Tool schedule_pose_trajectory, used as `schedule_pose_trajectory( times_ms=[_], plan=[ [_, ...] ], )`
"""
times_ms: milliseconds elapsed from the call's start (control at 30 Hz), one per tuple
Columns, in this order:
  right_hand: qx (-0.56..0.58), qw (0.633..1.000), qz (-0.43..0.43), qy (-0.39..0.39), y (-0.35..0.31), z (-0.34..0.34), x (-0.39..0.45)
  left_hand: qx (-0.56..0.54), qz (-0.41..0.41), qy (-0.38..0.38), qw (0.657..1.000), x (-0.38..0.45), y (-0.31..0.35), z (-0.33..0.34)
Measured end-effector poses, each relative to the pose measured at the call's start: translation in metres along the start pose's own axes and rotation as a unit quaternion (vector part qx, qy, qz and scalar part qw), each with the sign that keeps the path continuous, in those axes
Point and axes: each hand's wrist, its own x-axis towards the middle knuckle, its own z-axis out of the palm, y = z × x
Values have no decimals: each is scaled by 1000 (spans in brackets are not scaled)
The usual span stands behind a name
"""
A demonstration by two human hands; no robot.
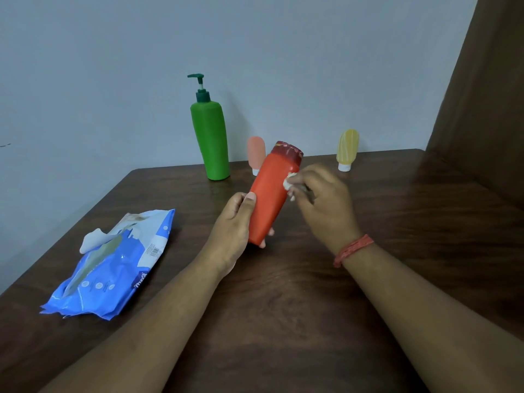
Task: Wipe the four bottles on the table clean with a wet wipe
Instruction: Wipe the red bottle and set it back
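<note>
Nearest the camera, two bare forearms reach over the dark wood-grain table (283,321). To the left lies a crumpled blue and white plastic pack of wet wipes (113,268), its flap open and a white wipe poking out; it sits close to the table's left edge, and a careless sweep of the left forearm could probably nudge it off.

The left hand (231,231) grips the lower end of a tall orange plastic bottle with a dark red cap (269,199), thumb across the front and fingers curled round the back, holding it lifted and tilted off the table. The grip sits low on a smooth body, so if the surface becomes wet from wiping the bottle could slip or swing out of the hand.

The right hand (320,199), with a red thread band at the wrist, pinches a small bunched white wet wipe (289,185) and presses it against the bottle's upper right side, just below the cap. Bunched so small, the wipe covers little at a stroke, so patches may well be missed, and a hard push near the top could lever the bottle against the low grip.

Farther back, near the wall, stand a green pump bottle (211,137), a small peach squeeze tube on its white cap (256,151), partly hidden behind the orange bottle, and a small yellow squeeze tube on its white cap (347,148). The two tubes balance on narrow caps; the peach one is close behind the tilted bottle, and a swing of the cap end might topple it.
</note>
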Motion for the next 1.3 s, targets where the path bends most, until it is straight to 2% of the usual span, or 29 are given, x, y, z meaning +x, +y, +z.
schedule_pose_trajectory(
  times_ms=[67,100,200,267,333,467,600,800,1033,1300],
  plan=[
    [-26,998,-19,-45,-6,7,-2,-27,-8,11,1000,0,2,-2],
    [-27,999,-18,-34,-6,8,0,-25,-9,9,1000,0,2,-3],
    [-9,996,33,77,5,-3,12,56,8,-21,998,-1,0,-2],
    [-28,990,62,121,14,-15,16,117,27,-43,992,-2,-1,0],
    [-51,991,36,115,16,-18,16,151,40,-53,986,-2,-1,2],
    [-141,986,-74,43,15,-10,16,202,59,-47,976,-2,-3,2],
    [-141,982,15,122,26,-21,19,227,65,-43,971,-3,-2,3],
    [-68,994,8,90,19,-22,17,230,67,-32,970,-2,-1,1],
    [-88,992,-64,59,16,-15,13,228,68,-32,971,-2,-2,0],
    [-41,997,15,70,21,-14,7,99,47,-15,994,-1,0,0]
  ],
)
